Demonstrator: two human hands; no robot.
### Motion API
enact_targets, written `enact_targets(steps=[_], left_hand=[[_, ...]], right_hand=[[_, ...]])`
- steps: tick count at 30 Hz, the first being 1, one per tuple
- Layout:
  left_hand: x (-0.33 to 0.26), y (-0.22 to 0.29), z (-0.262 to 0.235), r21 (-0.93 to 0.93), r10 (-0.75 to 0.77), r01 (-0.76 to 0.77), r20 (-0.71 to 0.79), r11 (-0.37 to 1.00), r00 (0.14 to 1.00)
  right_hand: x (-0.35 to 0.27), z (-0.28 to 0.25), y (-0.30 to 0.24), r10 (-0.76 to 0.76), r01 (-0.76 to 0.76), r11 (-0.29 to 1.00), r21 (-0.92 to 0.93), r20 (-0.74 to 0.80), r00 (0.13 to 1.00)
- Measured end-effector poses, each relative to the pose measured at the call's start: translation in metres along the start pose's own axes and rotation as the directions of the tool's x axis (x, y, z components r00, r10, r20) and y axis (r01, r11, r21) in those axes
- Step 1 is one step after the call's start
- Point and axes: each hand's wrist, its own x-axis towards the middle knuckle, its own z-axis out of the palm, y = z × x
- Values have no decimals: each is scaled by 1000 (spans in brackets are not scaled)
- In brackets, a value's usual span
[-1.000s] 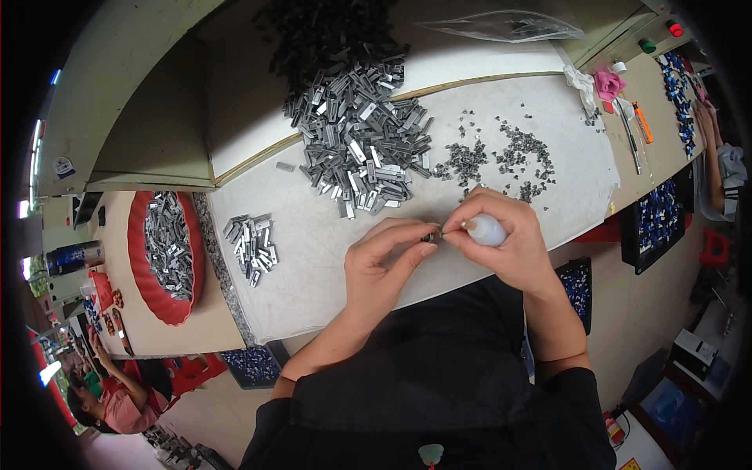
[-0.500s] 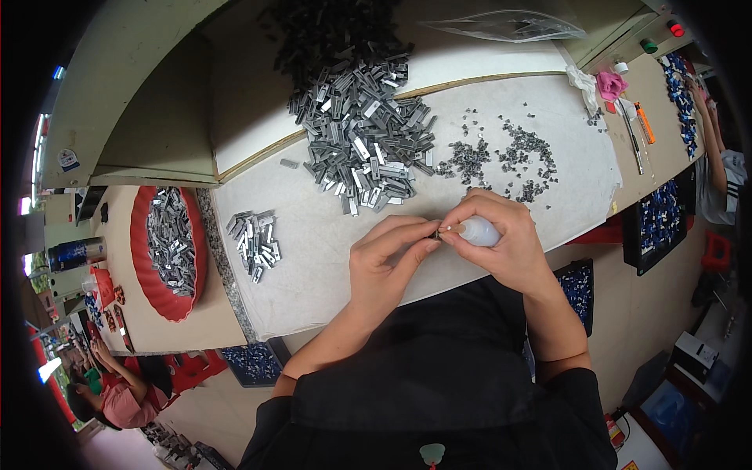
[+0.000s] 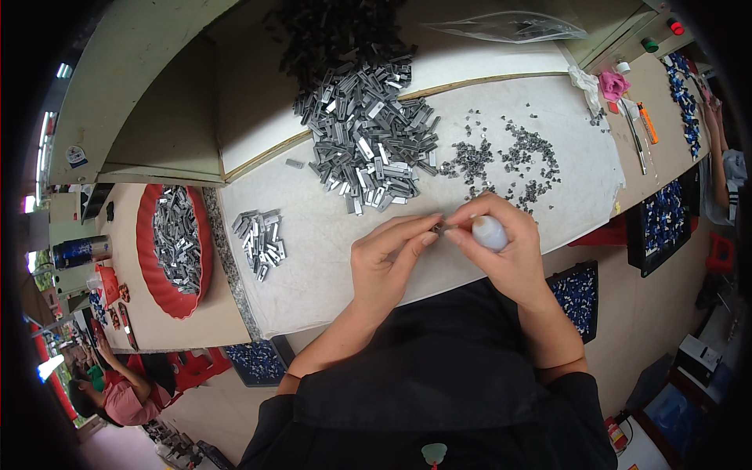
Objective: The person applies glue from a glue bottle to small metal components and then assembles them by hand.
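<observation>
My left hand (image 3: 388,258) pinches a small dark metal piece (image 3: 439,228) between thumb and fingertips, mostly covered by the fingers. Close against it, my right hand (image 3: 513,254) holds a small translucent squeeze bottle (image 3: 490,233) with a brownish tip, cradled inside the curled fingers. The right thumb and forefinger tips come right up to the piece; whether they touch it I cannot tell. Beyond my hands lie a big heap of grey metal blocks (image 3: 368,145) with holes and, to its right, scattered tiny dark metal parts (image 3: 529,157).
A smaller group of metal blocks (image 3: 262,241) lies at left on the white sheet (image 3: 313,290). Further left stands a red scalloped basin (image 3: 205,266) full of blocks. At right are a pink cloth (image 3: 613,86), tweezers (image 3: 633,133) and an orange-handled tool (image 3: 647,124). Other people sit at both sides.
The bottle's tip has swung away from the metal piece, and the right thumb and forefinger have come up to the piece. The left hand stays nearly where it was.
</observation>
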Motion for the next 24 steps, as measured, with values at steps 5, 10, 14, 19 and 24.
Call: enact_targets(steps=[5,10,14,19,24], left_hand=[[-2,2,0,-163,-139,139,15,977,990],[0,-1,-2,-57,23,-22,17,998,1000],[-1,1,1,-94,5,-4,19,996,1000],[-1,0,1,-75,23,-20,29,997,999],[0,0,2,-49,46,-45,12,998,999]], right_hand=[[-10,9,2,384,-351,826,440,16,923],[-10,14,6,411,-367,789,493,19,911],[-12,13,8,398,-359,782,510,34,917],[-14,13,8,407,-370,775,513,43,912],[-13,14,7,410,-368,766,527,41,911]])
